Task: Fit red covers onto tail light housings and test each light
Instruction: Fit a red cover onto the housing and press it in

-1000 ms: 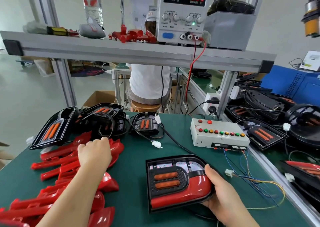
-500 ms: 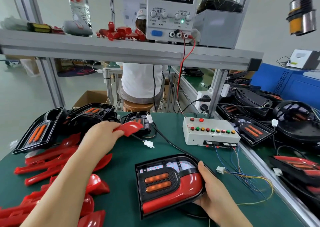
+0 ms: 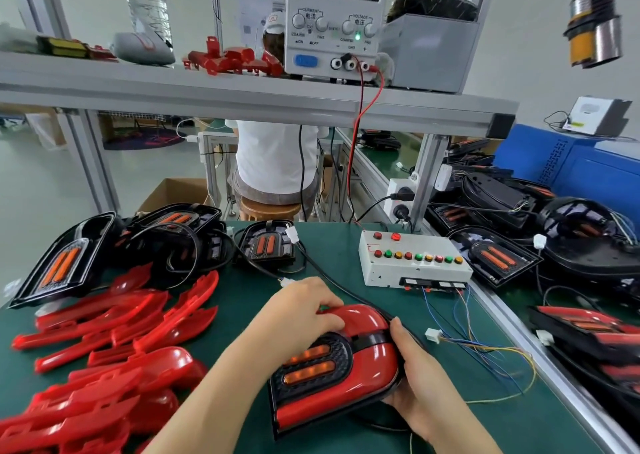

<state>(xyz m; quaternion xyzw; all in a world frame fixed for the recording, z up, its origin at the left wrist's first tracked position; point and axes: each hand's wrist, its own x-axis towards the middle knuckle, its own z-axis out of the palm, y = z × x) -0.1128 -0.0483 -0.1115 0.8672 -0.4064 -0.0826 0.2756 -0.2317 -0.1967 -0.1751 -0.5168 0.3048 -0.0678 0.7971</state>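
A black tail light housing [image 3: 311,367] with two orange strips lies on the green bench in front of me. A red cover runs along its lower edge. My left hand [image 3: 301,315] holds a second red cover [image 3: 360,318] against the housing's upper part, fingers curled over it. My right hand [image 3: 415,381] grips the housing's right rim. A pile of loose red covers [image 3: 104,349] lies to the left.
Bare black housings [image 3: 62,263] with cables sit at the back left, and one more [image 3: 266,246] sits mid-bench. A white test box [image 3: 412,259] with coloured buttons stands right of centre, loose wires [image 3: 478,346] trailing. A power supply [image 3: 336,21] reads 12.00 on the shelf. Finished lights [image 3: 588,325] lie right.
My left hand picked a red cover from the pile, carried it right and set it on the housing's upper part. My right hand kept hold of the housing.
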